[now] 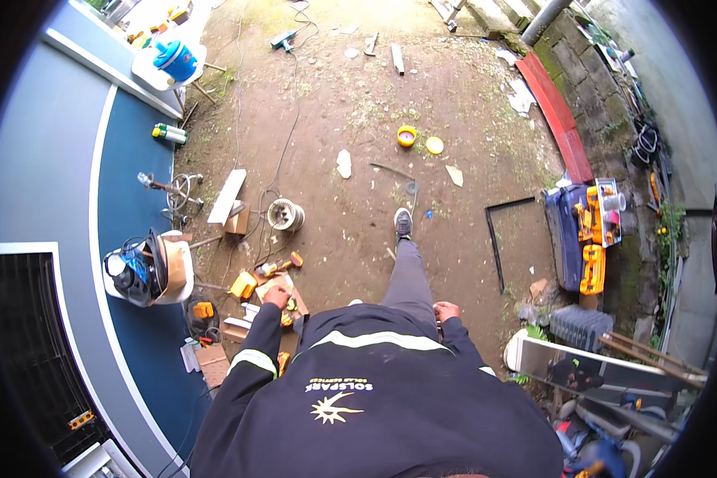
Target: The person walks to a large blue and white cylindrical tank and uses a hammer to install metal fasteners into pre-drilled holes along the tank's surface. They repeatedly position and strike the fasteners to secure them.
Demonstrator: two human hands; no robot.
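My left hand (277, 297) hangs at my left side, in line with some cardboard and tools on the ground. It is too small in the picture to make out its fingers. On the other side, my right hand (447, 311) is beside my hip with its fingers curled in. Whatever it may hold is hidden. One grey-trousered leg (409, 275) stretches forward, ending in a dark shoe (404, 224). A yellow and black cordless drill (288, 264) lies on the ground beyond my left hand, near a yellow tool (244, 284).
A white bucket (285, 214) stands ahead on the left, near loose cables. Farther off is a small yellow tub (406, 136). A black angled bar (494, 231) lies to the right, before yellow tool cases (593, 269). A blue cooler (174, 60) stands on a table by the wall.
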